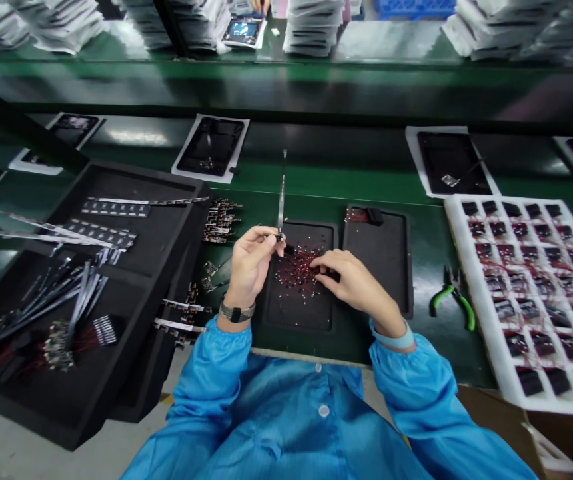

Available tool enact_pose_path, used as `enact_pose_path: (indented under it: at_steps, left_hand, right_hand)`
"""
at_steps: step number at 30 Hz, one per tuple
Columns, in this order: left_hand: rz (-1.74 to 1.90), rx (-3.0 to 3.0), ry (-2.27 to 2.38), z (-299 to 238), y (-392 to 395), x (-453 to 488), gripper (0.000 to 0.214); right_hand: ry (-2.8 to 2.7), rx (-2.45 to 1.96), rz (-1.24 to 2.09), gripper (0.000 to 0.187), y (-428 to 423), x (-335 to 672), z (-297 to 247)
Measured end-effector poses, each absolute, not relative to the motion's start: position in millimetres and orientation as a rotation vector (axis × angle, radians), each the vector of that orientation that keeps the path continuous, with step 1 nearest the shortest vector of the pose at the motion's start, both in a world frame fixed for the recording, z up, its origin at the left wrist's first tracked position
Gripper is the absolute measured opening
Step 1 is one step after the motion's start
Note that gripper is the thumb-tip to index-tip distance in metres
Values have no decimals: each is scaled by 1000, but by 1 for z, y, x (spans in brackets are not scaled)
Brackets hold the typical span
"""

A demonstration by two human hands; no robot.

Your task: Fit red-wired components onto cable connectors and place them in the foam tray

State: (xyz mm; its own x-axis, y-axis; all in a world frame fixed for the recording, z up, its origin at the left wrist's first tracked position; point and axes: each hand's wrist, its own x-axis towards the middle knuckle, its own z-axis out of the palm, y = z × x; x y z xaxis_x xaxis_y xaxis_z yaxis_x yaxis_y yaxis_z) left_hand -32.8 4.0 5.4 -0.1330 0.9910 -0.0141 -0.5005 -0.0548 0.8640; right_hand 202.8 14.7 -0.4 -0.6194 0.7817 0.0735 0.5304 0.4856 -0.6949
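My left hand (253,259) pinches the lower end of a thin ribbon cable (282,193), which stands up from the fingers and points away from me. Under both hands lies a black tray (306,315) with a heap of small red-and-black wired parts (297,273). At the right side of that heap, my right hand (344,277) has its thumb and fingers closing in among the wires. Whether a single wired part is between those fingertips is too small to make out.
Right of the hands are a second black tray (381,267), green-handled pliers (452,303) and a white foam tray (509,380) of parts. Large black bins (131,293) with ribbon cables stand left. Tablet housings (211,148) (449,163) lie behind, below a shelf with paper-wrapped stacks (313,27).
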Motion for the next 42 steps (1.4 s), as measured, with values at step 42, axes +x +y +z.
enact_pose_path:
  at_steps: [42]
  left_hand:
    - [1553, 777, 1002, -4, 2, -29, 16]
  right_hand:
    - [-1317, -1017, 1433, 20, 2, 159, -5]
